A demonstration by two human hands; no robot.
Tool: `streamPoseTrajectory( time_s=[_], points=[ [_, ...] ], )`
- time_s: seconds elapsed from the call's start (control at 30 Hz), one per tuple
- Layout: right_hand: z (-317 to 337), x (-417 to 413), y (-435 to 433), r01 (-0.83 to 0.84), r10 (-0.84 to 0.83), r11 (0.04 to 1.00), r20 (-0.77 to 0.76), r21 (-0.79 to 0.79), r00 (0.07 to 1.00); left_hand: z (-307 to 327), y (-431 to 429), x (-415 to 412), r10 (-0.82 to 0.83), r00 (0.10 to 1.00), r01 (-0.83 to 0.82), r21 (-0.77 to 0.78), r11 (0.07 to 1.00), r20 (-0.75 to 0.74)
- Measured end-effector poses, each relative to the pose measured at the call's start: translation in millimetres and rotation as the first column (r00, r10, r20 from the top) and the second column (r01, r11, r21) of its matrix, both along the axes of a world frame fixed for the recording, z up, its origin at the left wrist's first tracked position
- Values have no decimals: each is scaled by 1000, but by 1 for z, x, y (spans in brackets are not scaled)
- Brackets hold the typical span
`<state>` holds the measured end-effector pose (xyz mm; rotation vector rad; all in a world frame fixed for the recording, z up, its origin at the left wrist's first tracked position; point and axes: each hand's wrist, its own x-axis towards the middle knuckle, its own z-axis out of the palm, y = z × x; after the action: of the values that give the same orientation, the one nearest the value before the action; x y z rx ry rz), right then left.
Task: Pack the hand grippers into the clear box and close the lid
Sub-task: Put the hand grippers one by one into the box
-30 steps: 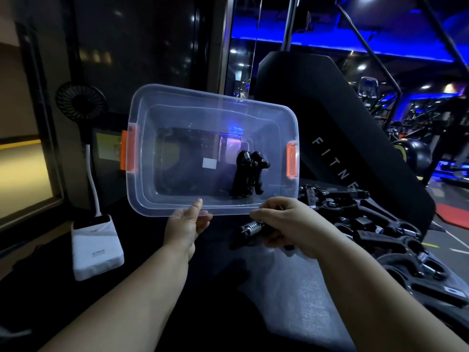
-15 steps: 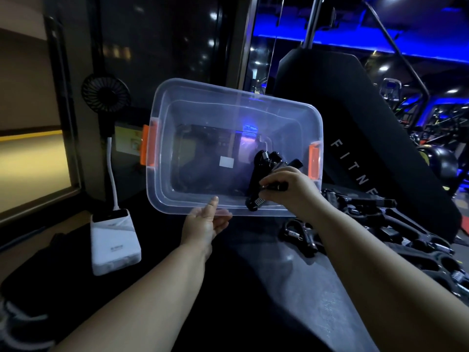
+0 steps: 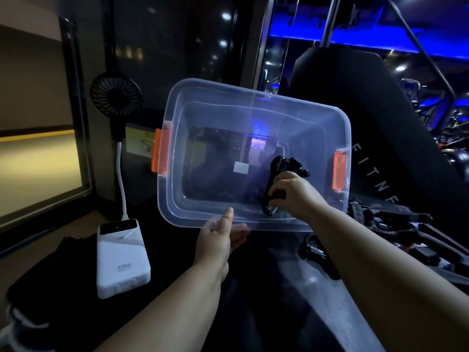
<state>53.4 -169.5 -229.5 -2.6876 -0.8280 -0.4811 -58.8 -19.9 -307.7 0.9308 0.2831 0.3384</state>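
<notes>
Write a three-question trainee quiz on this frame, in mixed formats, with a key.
1. True or false: the left hand holds the near rim of the clear box.
2. Where is the right hand holding its hand gripper? A) inside the box; B) underneath the box; C) behind the box.
3. Fill in: the latches at the two ends of the box are ____ in colour.

Key: 1 true; 2 A; 3 orange.
</notes>
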Motion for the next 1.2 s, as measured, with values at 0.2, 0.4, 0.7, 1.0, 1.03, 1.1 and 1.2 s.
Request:
streamPoseTrajectory(
  time_s=[0.2,0.4,0.7,1.0,1.03,1.1,1.2],
  points=[
    [-4,26,4,20,-22,997,-18,-80,1000,2,0,-4,3,1000,-3,13,1000,-1],
    [-7,46,5,39,-44,990,-32,-136,999,3,0,-2,8,1000,-8,20,1000,-2],
    [-8,69,8,83,-98,970,-57,-227,994,5,-1,-3,18,1000,-18,36,999,3],
    [-17,90,20,183,-200,945,-39,-271,979,7,-1,-5,20,1000,-20,25,999,6],
    [-18,91,21,189,-207,940,-37,-283,978,8,-1,-5,20,1000,-20,24,1000,6],
    [-20,93,22,202,-221,934,-35,-294,975,8,-1,-5,18,1000,-18,23,1000,6],
    [-20,91,23,199,-218,932,-31,-303,975,8,-1,-5,18,1000,-19,32,999,10]
  ],
)
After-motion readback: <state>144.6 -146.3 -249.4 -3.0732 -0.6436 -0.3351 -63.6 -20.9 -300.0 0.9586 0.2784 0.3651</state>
